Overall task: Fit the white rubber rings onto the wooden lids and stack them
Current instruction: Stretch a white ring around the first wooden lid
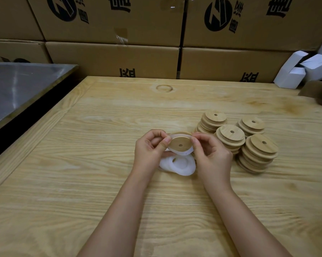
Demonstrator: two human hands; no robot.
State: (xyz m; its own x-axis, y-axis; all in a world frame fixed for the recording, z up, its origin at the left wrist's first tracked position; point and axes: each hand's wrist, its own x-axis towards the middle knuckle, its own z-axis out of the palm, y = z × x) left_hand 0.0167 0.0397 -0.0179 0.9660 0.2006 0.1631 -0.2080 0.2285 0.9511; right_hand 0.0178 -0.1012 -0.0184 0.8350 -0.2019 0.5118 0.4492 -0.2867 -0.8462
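Both hands were over the middle of the pale wooden table (82, 182), working one part. The left hand (150, 147) and right hand (211, 154) held a round wooden lid (180, 144) with a small centre hole between them. It was lifted off the table and tilted, flat face toward the camera.

Left thumb and curled fingers pinched the lid's left edge. Right thumb and forefinger pinched its right edge, with the other right fingers curled behind.

A thin white rubber ring (181, 153) ran round the lid's rim, visible along the top and bottom edges. The bottom run looked to hang a little off the rim. Couldn't tell how it sat at the sides, since the fingers covered them.

Directly below the hands, a loose pile of white rubber rings (183, 166) lay flat on the table, partly hidden by the left hand.

Just right of the right hand stood four stacks of wooden lids (230, 138), each top lid with the same centre hole. The stacks were packed close together, layers slightly offset.

Background:
- brown cardboard boxes (119, 58) with black print behind the table's far edge
- a grey metal surface (17, 86) left of the table
- small white folded cartons (304, 71) at far right
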